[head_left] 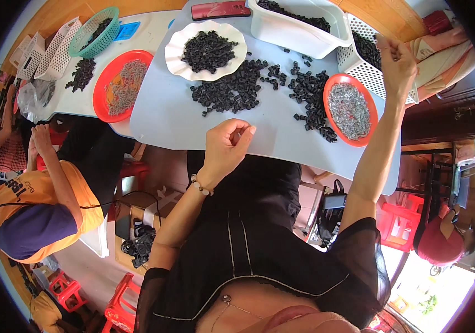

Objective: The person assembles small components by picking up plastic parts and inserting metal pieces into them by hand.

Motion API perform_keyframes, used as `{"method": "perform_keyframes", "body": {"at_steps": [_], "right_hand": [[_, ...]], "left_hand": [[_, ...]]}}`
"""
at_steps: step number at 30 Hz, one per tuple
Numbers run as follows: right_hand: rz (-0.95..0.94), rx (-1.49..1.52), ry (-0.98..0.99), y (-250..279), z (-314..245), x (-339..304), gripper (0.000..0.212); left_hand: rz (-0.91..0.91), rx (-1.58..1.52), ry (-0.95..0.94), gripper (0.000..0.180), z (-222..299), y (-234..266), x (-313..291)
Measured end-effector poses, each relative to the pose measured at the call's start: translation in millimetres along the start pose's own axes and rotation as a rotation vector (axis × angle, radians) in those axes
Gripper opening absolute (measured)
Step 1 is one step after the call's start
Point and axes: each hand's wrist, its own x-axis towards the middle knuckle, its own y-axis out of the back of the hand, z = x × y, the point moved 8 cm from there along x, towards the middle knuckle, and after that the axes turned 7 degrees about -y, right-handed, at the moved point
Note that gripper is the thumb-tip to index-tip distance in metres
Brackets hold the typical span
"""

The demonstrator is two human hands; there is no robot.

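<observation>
Black clothing fills the near part of the view, and beyond it begins the pale blue desk (165, 119). The left hand (227, 145) is at the near edge of this desk, its fingers curled close together around something very small that I cannot see clearly. Just beyond this hand lies a loose pile of small black parts (232, 89) on the bare desk. The right hand (396, 61) is raised far to the right of the pile, over a white perforated basket (368, 72), with fingertips pinched narrow; what it holds I cannot tell. An orange plate of grey metal pieces (351, 110) sits right of the pile. Behind the pile stands a white scalloped plate (176, 50) with more black parts, and further a white tub (298, 30). Left of the pile, on a second desk, another orange plate (123, 83) and a green basket (94, 30) stand. Red stools (398, 225) are on the floor.
</observation>
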Motion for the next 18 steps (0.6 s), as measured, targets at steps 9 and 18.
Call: {"method": "perform_keyframes", "body": {"at_steps": [9,18], "right_hand": [[-0.110,-0.251,-0.066,-19,75,27,0.028],[-0.625,0.006,-0.021,-106,-17,-116,0.013]], "left_hand": [[-0.010,0.016,-0.035,0.014,6,0,2],[-0.014,0.006,-0.076,0.012,6,-1,0]]}}
